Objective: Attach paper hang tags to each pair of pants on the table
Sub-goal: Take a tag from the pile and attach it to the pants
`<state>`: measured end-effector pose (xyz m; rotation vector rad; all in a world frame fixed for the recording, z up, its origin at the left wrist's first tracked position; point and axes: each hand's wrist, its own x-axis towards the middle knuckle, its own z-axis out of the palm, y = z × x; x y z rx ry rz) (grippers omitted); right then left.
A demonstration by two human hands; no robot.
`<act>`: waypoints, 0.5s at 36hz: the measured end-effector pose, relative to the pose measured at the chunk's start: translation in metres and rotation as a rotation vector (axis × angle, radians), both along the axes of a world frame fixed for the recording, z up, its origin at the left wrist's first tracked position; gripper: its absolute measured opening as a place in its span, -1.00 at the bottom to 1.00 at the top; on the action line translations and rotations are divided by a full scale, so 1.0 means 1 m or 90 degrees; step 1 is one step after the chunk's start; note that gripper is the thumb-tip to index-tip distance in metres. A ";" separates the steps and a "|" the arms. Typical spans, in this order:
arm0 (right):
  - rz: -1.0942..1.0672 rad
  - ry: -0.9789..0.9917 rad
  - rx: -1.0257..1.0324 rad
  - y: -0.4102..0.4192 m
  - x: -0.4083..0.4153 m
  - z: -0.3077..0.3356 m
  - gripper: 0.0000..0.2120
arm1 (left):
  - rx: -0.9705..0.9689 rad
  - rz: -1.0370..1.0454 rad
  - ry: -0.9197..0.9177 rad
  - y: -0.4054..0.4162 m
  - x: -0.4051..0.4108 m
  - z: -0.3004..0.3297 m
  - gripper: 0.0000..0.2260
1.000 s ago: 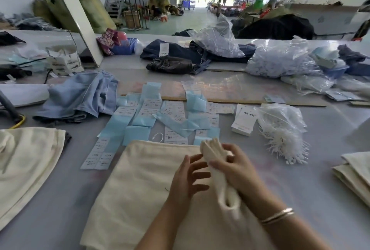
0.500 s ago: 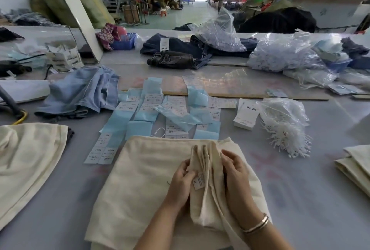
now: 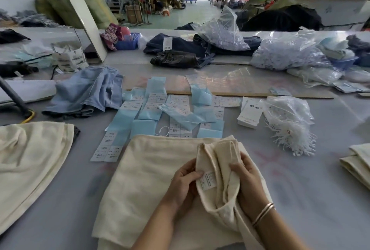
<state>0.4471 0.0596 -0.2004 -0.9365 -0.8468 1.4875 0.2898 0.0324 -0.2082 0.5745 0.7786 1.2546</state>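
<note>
our left hand (image 3: 183,182) pinches the sewn label (image 3: 208,180) and our right hand (image 3: 247,181) grips the bunched waistband of the cream pants (image 3: 148,171) lying on the desk (image 3: 320,189), near the paper tags (image 3: 249,112).

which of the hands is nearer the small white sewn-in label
Left. The left hand touches the label with its thumb; the right hand grips the cloth further right.

Person, forearms bare, no sleeves visible. Right wrist, 5 o'clock: two thin metallic bangles (image 3: 262,213), silver-and-copper tone.
</note>
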 end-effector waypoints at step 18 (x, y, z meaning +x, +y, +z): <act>0.081 -0.373 0.069 0.009 -0.002 0.010 -0.52 | 0.025 -0.013 0.009 0.002 -0.002 -0.005 -0.67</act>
